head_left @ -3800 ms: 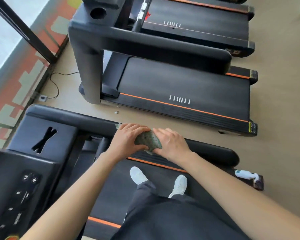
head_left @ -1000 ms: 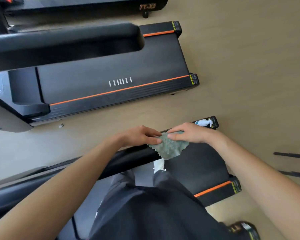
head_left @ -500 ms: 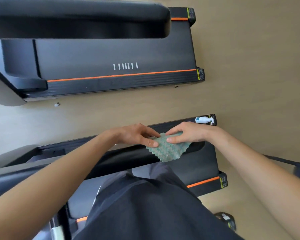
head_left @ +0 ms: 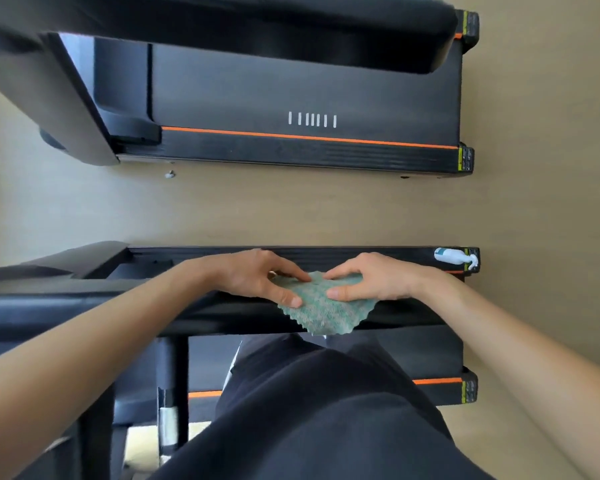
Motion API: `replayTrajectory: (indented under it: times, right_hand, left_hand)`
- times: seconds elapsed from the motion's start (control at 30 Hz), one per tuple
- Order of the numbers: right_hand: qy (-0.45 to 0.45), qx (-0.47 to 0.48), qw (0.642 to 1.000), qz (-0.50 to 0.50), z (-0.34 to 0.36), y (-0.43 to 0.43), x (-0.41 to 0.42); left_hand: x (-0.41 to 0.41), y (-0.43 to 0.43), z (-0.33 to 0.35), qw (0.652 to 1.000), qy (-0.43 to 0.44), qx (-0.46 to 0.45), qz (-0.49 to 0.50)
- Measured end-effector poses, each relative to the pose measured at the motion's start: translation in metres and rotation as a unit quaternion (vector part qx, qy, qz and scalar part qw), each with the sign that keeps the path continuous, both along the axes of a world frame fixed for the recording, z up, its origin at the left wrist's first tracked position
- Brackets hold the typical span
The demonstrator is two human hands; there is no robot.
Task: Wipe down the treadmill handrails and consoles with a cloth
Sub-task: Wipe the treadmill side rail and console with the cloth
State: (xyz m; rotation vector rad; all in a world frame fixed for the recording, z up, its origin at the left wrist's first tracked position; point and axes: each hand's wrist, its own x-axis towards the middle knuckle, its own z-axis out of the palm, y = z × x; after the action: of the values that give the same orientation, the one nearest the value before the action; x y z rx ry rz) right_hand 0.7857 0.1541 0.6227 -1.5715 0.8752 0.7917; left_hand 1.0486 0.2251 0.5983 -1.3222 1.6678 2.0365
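Right, head view only: the cloth (head_left: pixel 323 313), green w/ a wavy edge, is draped over the black handrail (head_left: pixel 236 318) just below frame centre, its lower flap hanging off toward 6 o'clock. Both hands are on its upper part. The left hand (head_left: pixel 257 275) comes in from 8 o'clock, thumb and forefinger curled and nipping the fabric. The right hand (head_left: pixel 371 278) comes in from 4 o'clock and does the same, so each hand is closed on the cloth, not flat on it. Looks like it's being spread or refolded on the rail, not rubbed along it yet. A spray bottle (head_left: pixel 454 258) lies on the deck's back corner, at 3 o'clock from the hands and well apart from them. A second treadmill (head_left: pixel 305 98) fills the 12 o'clock side across a strip of floor (head_left: pixel 291 209). The person's dark trousers (head_left: pixel 326 410) take up 6 o'clock. Risks from here, IMO: the grip is fingertips only, so a quick pull along the rail could tug the cloth free and drop it onto the belt. Bunched up, it'd cover just a narrow strip and miss the rail's underside. Console isn't in shot, so can't tell if it's been wiped; easy to skip. Can't tell if the cloth is damp either.
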Motion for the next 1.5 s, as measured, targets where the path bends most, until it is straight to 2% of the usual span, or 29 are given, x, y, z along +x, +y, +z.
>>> replayTrajectory:
  times: [0.5, 0.83, 1.0, 1.2, 1.33, 1.5]
  right_hand:
    - [-0.084, 0.004, 0.99, 0.117, -0.01, 0.037, 0.139]
    - [-0.138, 0.022, 0.983, 0.122, -0.014, 0.061, 0.249]
    - [-0.144, 0.03, 0.982, 0.116, -0.013, 0.074, 0.282]
    - [-0.143, -0.031, 0.978, 0.146, -0.008, 0.078, 0.282]
    - [-0.149, -0.07, 0.975, 0.152, -0.007, 0.078, 0.253]
    - [-0.142, -0.084, 0.976, 0.142, 0.001, 0.068, 0.205]
  left_hand:
    - [0.133, 0.045, 0.036, 0.992, -0.122, 0.0, -0.009]
    - [0.229, 0.078, 0.045, 0.985, -0.168, 0.025, 0.017]
    - [0.257, 0.098, 0.05, 0.981, -0.183, 0.005, 0.064]
    - [0.245, 0.104, 0.052, 0.974, -0.21, -0.032, 0.074]
    - [0.216, 0.099, 0.057, 0.969, -0.23, -0.083, 0.045]
    - [0.174, 0.095, 0.06, 0.969, -0.21, -0.126, 0.034]
